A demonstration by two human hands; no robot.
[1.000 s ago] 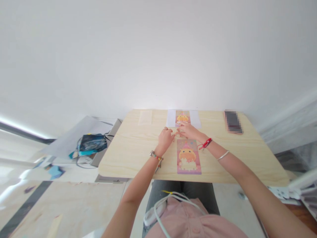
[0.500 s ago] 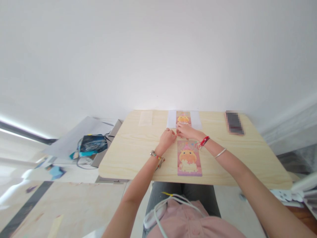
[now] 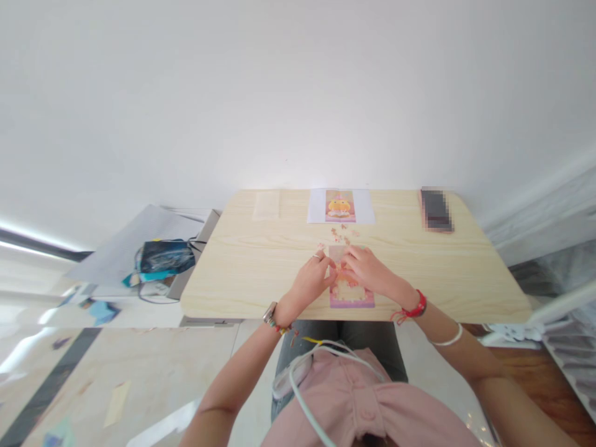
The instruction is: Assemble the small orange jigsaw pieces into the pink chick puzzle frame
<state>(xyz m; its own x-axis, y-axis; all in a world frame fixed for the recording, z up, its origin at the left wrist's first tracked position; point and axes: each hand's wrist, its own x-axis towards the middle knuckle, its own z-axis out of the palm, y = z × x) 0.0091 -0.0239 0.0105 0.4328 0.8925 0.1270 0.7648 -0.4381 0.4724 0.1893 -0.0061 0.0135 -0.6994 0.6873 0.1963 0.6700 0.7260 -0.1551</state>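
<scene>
Wooden table [image 3: 261,273] — hands on puzzle [image 3: 350,297].

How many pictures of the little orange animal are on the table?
2. One printed sheet lies at the table's far edge; one puzzle picture lies near the front edge, partly covered by both hands. More could be hidden.

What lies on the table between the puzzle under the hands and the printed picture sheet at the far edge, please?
A few small loose puzzle pieces lie scattered there on bare wood, seen in the head view.
</scene>
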